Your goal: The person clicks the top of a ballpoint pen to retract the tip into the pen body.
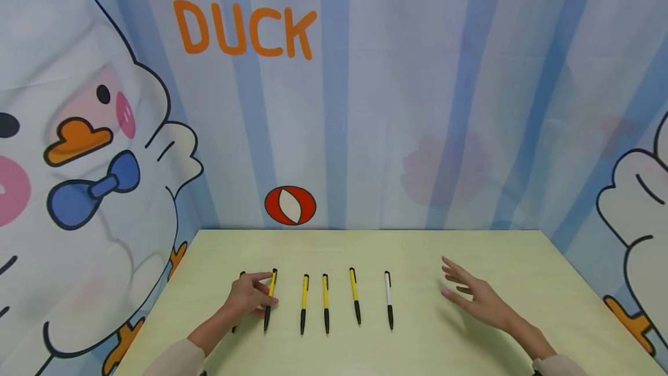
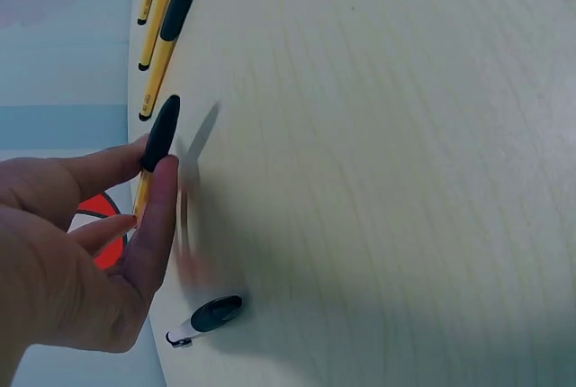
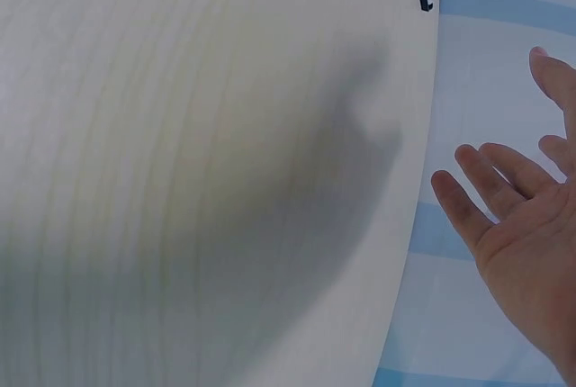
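Nearest to the camera, at the bottom edge, is your beige left sleeve (image 1: pixel 174 360). To the left of the counter (image 1: pixel 428 344), a white duck (image 1: pixel 62 271) is printed on the backdrop (image 1: pixel 386 103).

Leftmost on the counter lies a white-barrelled ballpoint pen (image 2: pixel 205 319); from the head view it is mostly hidden behind your left hand (image 1: pixel 247 296). With this hand you pinch a yellow ballpoint pen (image 2: pixel 162 130) between thumb and fingers, near the place where barrel and black grip meet. In the left wrist view its shadow falls apart from the grip, so this end seems lifted.

Next, rightwards, come three other yellow ballpoint pens (image 1: pixel 304 304) (image 1: pixel 326 304) (image 1: pixel 355 296), then a second white ballpoint pen (image 1: pixel 389 300). All four lie apart from each other, tips toward you.

Further to the right, your right hand (image 1: pixel 477 299) is spread above the counter and holds nothing; after it comes your right sleeve (image 1: pixel 561 364).

I judge such a pen to be light, stiff and not fragile. Its smooth barrel may slip or roll, so the black grip should give you the surest hold; a gentle pinch is enough.
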Tool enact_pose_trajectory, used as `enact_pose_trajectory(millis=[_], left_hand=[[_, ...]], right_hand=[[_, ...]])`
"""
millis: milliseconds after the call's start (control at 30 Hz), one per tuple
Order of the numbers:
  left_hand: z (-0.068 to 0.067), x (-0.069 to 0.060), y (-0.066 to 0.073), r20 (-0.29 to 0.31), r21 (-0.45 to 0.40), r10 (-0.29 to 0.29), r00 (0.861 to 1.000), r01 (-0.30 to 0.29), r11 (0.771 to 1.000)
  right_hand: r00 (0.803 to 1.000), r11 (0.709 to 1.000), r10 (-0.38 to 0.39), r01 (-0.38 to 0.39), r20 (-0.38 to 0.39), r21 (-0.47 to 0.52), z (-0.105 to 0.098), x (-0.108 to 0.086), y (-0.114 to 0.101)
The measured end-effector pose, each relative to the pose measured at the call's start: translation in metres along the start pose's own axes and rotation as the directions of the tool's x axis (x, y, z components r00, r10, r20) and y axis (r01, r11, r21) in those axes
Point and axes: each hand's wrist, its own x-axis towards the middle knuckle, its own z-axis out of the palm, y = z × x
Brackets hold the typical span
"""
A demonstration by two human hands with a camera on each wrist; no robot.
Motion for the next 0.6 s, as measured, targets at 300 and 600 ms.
enact_pose_trajectory(millis=[300,600], left_hand=[[0.0017,0.0034,-0.0023,0.027,0.085,0.017,0.999,-0.020,0.996],[-0.0012,0.0031,-0.0041,0.021,0.135,0.105,0.994,-0.106,0.985]], right_hand=[[1.000,1.000,0.006,-0.006,0.009,0.004,0.0014,-0.0002,0.0005],[1.000,1.000,-0.009,0.010,0.021,-0.011,0.0036,0.0020,-0.0015]])
